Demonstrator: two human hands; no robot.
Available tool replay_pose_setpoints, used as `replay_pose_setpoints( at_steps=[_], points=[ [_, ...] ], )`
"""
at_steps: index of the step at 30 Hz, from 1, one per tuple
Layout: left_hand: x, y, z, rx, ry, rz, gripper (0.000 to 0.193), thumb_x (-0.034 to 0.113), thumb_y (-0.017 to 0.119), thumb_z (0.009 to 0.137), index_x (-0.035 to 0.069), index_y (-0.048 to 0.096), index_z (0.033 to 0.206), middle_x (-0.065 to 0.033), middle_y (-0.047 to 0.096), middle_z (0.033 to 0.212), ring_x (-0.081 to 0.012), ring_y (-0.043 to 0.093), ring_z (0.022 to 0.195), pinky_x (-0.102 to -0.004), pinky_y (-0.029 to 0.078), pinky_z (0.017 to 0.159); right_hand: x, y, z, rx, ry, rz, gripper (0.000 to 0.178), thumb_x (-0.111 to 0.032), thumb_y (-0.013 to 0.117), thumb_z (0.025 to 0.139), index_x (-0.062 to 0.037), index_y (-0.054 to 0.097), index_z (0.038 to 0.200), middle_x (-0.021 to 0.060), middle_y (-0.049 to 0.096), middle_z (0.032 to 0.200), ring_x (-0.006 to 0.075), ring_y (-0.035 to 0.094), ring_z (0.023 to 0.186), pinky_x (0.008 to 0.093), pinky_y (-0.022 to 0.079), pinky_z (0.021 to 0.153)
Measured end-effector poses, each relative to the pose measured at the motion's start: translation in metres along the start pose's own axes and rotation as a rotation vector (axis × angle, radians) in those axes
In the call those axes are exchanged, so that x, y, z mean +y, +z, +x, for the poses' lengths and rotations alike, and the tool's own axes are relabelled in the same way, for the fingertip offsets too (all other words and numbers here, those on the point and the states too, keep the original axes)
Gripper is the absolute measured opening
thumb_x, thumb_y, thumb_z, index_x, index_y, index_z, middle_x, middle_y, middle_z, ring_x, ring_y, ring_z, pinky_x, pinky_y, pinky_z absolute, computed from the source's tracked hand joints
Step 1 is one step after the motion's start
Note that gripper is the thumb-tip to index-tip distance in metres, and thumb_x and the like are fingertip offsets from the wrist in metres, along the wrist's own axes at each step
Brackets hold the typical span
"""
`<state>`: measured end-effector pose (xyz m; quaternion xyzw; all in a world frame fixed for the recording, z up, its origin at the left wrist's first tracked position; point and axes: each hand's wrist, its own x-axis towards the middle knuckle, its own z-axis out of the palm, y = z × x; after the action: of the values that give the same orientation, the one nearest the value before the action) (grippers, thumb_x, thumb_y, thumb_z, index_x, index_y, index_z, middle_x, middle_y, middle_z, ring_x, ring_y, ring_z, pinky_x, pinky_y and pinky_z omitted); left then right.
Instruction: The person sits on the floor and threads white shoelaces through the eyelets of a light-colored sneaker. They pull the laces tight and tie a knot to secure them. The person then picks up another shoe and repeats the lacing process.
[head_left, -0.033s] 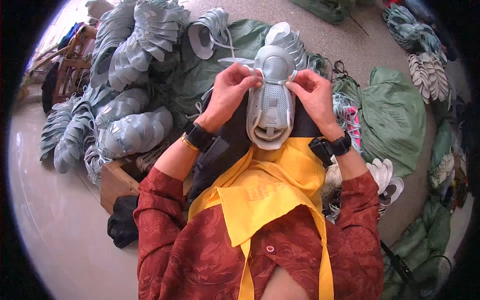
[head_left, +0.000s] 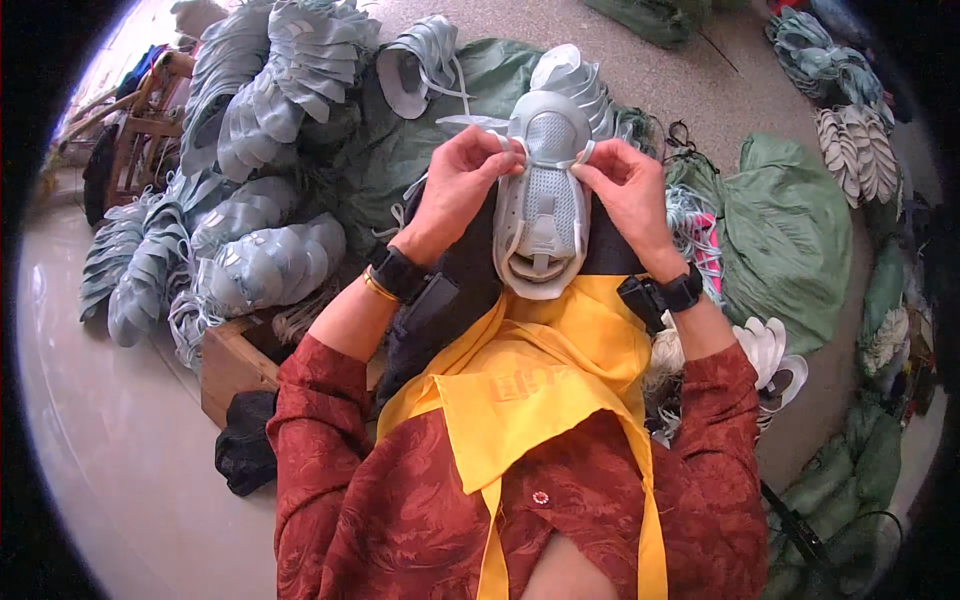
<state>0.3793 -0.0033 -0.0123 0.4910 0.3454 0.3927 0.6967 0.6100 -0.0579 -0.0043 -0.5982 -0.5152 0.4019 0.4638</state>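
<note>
A pale grey-blue shoe upper with mesh panels lies lengthwise over my lap, its rounded toe pointing away from me and its heel opening near my yellow apron. At its left edge my left hand pinches a white shoelace between thumb and fingers. Opposite, on the right edge, my right hand pinches the lace in the same way. The lace runs across the upper just behind the toe panel. Both fingertips rest close against the upper's sides.
Stacked grey-blue uppers crowd the left, some over a wooden box. More uppers lie beyond the toe. A green sack stands at right, with white shoe pieces near my right forearm and a wooden chair far left.
</note>
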Motion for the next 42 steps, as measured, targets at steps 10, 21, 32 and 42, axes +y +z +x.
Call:
replay_pose_setpoints(
  at_steps=[10, 21, 32, 42],
  points=[
    [-0.006, 0.007, 0.002, 0.156, 0.062, 0.311, 0.006, -0.002, 0.067, 0.089, 0.001, 0.062, 0.089, -0.0035, 0.071, 0.088, -0.0086, 0.066, 0.081, -0.0247, 0.054, 0.075, 0.002, 0.002, -0.002, 0.028, -0.009, 0.031, 0.012, -0.006, 0.077, 0.086, -0.0008, 0.067, 0.091, -0.0007, 0.071, 0.081, 0.0051, 0.065, 0.075, 0.0225, 0.053, 0.069],
    [0.007, 0.024, -0.001, 0.125, 0.432, 0.835, 0.009, 0.001, 0.070, 0.087, 0.001, 0.061, 0.086, -0.0028, 0.070, 0.085, -0.0089, 0.065, 0.081, -0.0270, 0.053, 0.070, -0.006, 0.004, -0.004, 0.053, -0.042, -0.072, 0.013, -0.005, 0.078, 0.085, -0.0014, 0.067, 0.092, 0.0010, 0.072, 0.081, 0.0061, 0.067, 0.076, 0.0236, 0.054, 0.070],
    [0.006, 0.018, 0.000, 0.216, 0.094, 0.632, 0.016, 0.004, 0.074, 0.083, 0.003, 0.058, 0.085, 0.0023, 0.058, 0.074, -0.0062, 0.053, 0.070, -0.0248, 0.047, 0.064, -0.008, 0.002, -0.003, 0.096, -0.023, -0.141, 0.014, -0.009, 0.081, 0.082, -0.0022, 0.069, 0.085, 0.0023, 0.071, 0.076, 0.0080, 0.066, 0.071, 0.0255, 0.054, 0.066],
    [0.002, 0.026, -0.004, 0.259, 0.190, 0.637, 0.017, 0.005, 0.075, 0.085, 0.003, 0.059, 0.088, 0.0025, 0.058, 0.073, -0.0047, 0.051, 0.067, -0.0235, 0.046, 0.063, -0.034, 0.006, -0.018, 0.087, -0.229, -0.370, 0.020, -0.014, 0.080, 0.080, 0.0005, 0.073, 0.093, 0.0130, 0.070, 0.083, 0.0229, 0.070, 0.072, 0.0329, 0.055, 0.068]
  ],
)
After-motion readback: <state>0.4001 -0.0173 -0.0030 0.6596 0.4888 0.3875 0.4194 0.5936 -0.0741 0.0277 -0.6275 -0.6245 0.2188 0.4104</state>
